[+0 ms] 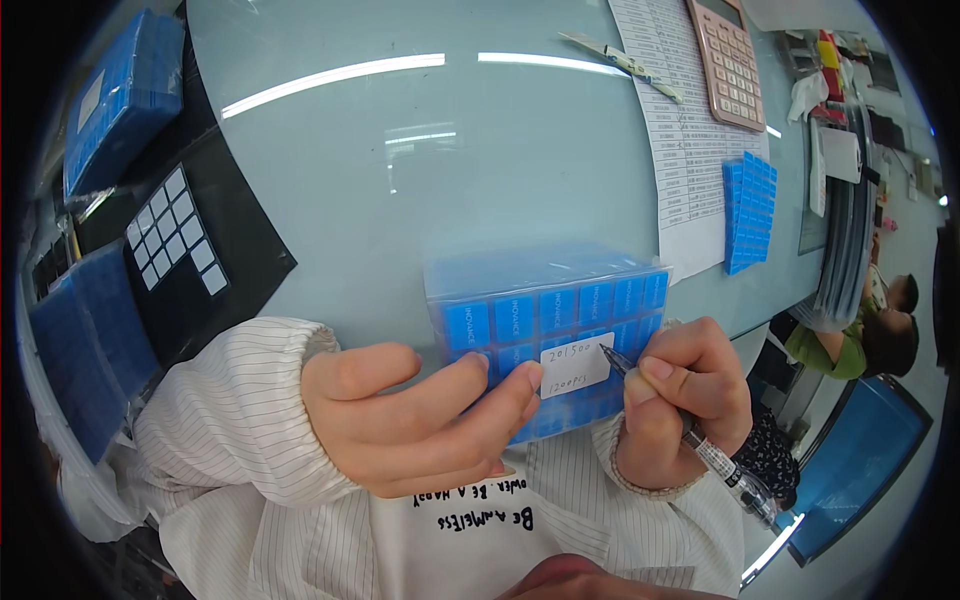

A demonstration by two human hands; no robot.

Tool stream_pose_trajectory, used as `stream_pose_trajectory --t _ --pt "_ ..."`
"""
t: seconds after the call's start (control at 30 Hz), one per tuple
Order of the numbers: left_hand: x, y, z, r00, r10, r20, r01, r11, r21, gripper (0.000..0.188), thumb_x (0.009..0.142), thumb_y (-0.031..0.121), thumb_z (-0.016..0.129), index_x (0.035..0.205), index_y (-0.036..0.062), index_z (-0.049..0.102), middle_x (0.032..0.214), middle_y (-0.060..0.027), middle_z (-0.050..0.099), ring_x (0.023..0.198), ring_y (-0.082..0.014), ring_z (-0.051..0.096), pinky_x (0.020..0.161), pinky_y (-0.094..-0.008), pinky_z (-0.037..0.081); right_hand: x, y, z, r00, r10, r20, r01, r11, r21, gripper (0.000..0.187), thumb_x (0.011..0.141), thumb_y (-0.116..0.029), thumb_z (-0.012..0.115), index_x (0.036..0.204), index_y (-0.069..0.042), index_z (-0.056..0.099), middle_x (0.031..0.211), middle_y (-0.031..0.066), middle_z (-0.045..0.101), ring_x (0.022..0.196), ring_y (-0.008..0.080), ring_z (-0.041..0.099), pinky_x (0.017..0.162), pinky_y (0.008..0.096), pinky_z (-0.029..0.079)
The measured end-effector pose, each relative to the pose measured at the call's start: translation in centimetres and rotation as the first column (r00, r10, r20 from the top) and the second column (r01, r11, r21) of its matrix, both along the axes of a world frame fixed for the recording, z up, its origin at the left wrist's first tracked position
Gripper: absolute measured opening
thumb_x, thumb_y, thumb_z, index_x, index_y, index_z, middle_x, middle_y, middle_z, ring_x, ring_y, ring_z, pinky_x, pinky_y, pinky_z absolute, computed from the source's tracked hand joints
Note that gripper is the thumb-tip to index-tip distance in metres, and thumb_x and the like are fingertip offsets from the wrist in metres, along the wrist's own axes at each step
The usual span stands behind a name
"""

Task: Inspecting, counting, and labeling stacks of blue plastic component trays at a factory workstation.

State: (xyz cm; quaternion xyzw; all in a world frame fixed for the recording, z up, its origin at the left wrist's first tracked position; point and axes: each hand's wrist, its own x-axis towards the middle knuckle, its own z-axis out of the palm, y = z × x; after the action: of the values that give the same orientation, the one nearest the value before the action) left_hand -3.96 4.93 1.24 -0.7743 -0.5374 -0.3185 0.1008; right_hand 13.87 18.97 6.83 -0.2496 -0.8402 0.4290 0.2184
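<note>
Close in front of me sits a clear-wrapped pack of blue labelled pieces [515, 318], its printed face turned toward me. A white sticker [590, 372] with handwriting on it is stuck to that face. My left hand [425, 415] lies against the pack with its fingers stretched out, fingertips touching beside the sticker's left edge. In my right hand [690, 390] a clear-barrelled pen [722, 462] is pinched between thumb and fingers. Its dark tip meets the sticker near the upper right corner. The pack's underside is out of sight.
A sheet of blank white stickers [178, 235] lies on a black mat [245, 250] at left, near more wrapped blue packs [125, 100]. At right are a printed list [685, 180], a pink calculator [728, 65], a utility knife [630, 66] and loose blue pieces [750, 213]. People sit beyond.
</note>
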Motion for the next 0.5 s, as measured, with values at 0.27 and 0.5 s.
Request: stream_pose_trajectory --t 0.27,0.5 --pt "-0.04 -0.02 -0.02 1.0 0.005 0.008 -0.005 1.0 0.011 0.029 0.092 0.04 0.049 0.092 0.0185 0.069 0.105 0.0062 0.067 0.086 -0.0124 0.052 0.062 -0.0242 0.031 -0.47 -0.28 -0.04 0.999 -0.02 0.029 0.019 0.999 0.032 0.025 0.067 0.009 0.066 0.082 -0.006 0.052 0.07 0.0083 0.055 0.053 0.0142 0.056 0.047 0.0246 0.045" --pt "-0.02 -0.05 -0.04 1.0 -0.004 0.008 0.004 1.0 0.004 0.029 0.092 0.041 0.05 0.092 0.0183 0.069 0.104 0.0061 0.067 0.086 -0.0127 0.052 0.062 -0.0241 0.031 -0.39 -0.07 0.04 0.999 0.004 0.04 -0.005 0.999 0.034 0.024 0.067 0.008 0.066 0.082 -0.005 0.053 0.07 0.008 0.055 0.053 0.014 0.056 0.047 0.0244 0.044"
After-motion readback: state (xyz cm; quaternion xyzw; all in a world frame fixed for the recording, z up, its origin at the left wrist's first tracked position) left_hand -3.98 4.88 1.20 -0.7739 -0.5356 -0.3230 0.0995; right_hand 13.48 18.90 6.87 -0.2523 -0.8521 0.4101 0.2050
